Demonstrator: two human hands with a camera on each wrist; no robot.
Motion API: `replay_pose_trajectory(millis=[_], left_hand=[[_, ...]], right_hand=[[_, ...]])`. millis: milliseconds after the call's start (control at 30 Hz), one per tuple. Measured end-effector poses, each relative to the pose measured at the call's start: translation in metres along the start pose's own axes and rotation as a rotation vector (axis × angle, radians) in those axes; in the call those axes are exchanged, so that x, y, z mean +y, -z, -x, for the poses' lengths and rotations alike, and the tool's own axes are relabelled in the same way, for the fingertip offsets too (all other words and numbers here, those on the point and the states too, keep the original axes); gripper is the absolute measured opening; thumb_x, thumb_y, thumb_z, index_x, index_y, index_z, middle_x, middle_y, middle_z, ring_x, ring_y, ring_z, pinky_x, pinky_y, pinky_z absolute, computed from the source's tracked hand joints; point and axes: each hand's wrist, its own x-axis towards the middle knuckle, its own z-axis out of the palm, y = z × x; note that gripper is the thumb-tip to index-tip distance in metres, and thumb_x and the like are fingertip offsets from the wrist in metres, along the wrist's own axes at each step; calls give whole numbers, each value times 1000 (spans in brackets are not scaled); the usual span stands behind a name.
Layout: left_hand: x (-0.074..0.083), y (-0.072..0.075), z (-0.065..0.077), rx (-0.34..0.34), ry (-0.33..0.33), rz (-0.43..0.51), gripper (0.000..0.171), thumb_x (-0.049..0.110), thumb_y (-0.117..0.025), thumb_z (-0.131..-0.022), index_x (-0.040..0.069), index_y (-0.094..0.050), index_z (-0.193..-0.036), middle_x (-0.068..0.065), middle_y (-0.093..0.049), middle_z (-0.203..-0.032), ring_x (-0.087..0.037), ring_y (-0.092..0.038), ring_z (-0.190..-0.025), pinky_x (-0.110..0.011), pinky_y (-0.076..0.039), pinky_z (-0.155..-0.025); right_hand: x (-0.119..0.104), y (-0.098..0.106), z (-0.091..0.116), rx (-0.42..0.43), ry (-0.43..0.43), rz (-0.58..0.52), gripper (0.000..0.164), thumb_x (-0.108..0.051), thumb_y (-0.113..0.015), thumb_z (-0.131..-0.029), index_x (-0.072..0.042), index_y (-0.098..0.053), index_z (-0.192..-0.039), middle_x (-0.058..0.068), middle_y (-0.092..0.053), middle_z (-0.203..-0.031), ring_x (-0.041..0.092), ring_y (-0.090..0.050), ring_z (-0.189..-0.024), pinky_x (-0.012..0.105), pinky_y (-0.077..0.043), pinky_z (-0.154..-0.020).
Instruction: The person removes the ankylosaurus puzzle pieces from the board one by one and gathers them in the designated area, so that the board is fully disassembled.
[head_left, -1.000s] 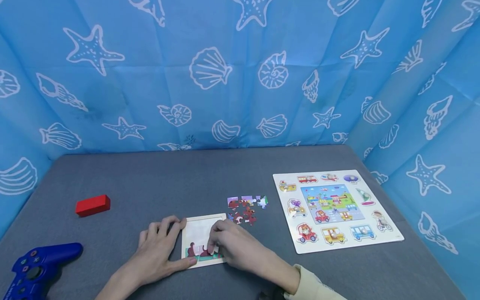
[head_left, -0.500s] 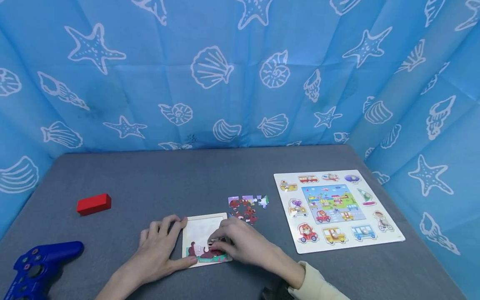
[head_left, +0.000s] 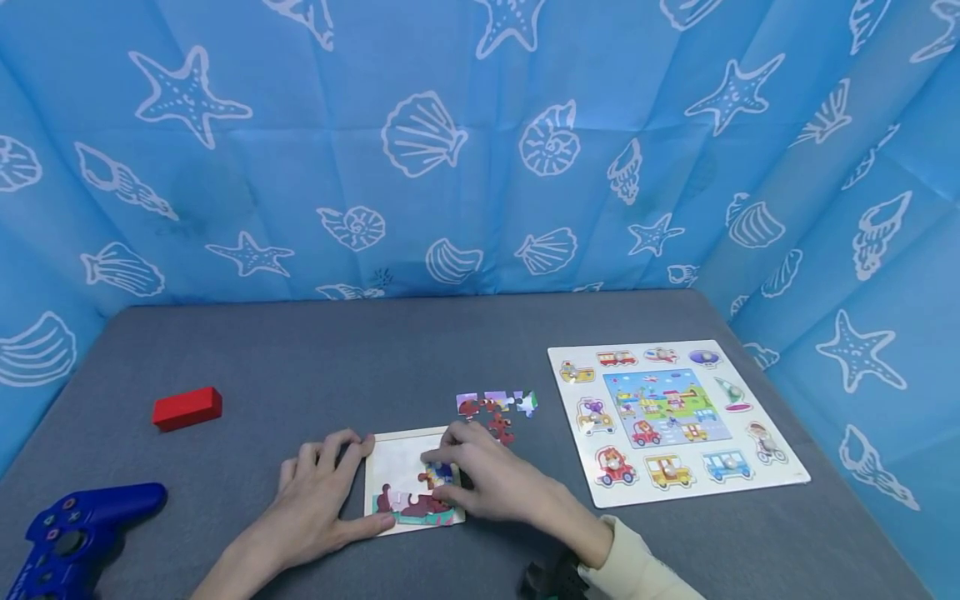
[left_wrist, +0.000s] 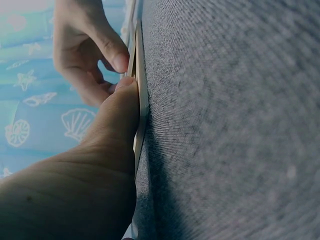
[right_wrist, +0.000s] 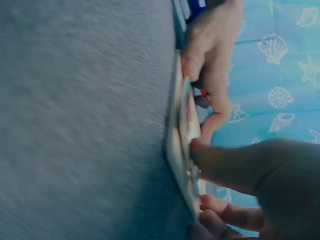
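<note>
A small square wooden puzzle tray [head_left: 407,433] lies at the front middle of the table in the head view, with brown and teal pieces [head_left: 420,507] along its bottom. My left hand [head_left: 318,492] holds the tray's left side, thumb on the lower edge and a fingertip at the upper corner. My right hand [head_left: 487,475] reaches over the tray's right side, its thumb and fingers around a blue and reddish-brown puzzle piece [head_left: 438,476] just above the bottom row. In the right wrist view the right thumb [right_wrist: 215,157] presses low over the tray; the held piece is mostly hidden there.
Several loose puzzle pieces [head_left: 495,408] lie just beyond the right hand. A large white vehicle puzzle board [head_left: 588,492] lies to the right. On the left are a red block [head_left: 187,408] and a blue game controller [head_left: 90,529]. A patterned blue curtain [head_left: 480,167] hangs behind the table.
My right hand has shifted slightly up and right from the tray's bottom row, uncovering its lower right pieces. The blue and reddish-brown piece now shows beneath its fingers. The left hand stays in place.
</note>
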Motion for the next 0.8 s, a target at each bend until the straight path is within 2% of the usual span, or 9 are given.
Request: replay_pose_trajectory(millis=[133,333,600,800], left_hand=[[0,0,1,4,-3,-2,108,88,-62,-73,19,-45,-154,-11,-41,-151,-34,-42,-119,-57,-34,-89],[0,-1,2,35,-19,0,106,87,-63,-74,19,-46,-154,-11,-42,-150,-34,-42,-118,-56,-33,-87],[-1,-3,3,46,-21,-11,107,86,-64,-74,19,-46,-154,-11,-42,-150,-34,-42,-119,-55,-34,-87],[-1,-3,3,37,-16,-13,108,87,-63,-73,19,-45,-155,-11,-41,-151,-35,-42,-119,-57,-33,-88]], right_hand=[[2,6,0,-64,23,-30,36,-15,-73,-94,-10,-71,-130,2,-60,-108,7,-41,-90,20,-38,-79],[3,7,-1,-86,40,-6,36,-16,-73,-94,-12,-71,-130,0,-63,-110,6,-40,-89,17,-37,-78],[4,5,1,-66,44,13,38,-21,-73,-94,-13,-70,-131,-1,-61,-108,5,-40,-89,16,-39,-78],[5,8,5,-17,88,36,36,-22,-72,-95,-13,-70,-130,-2,-61,-107,6,-43,-92,19,-41,-81]])
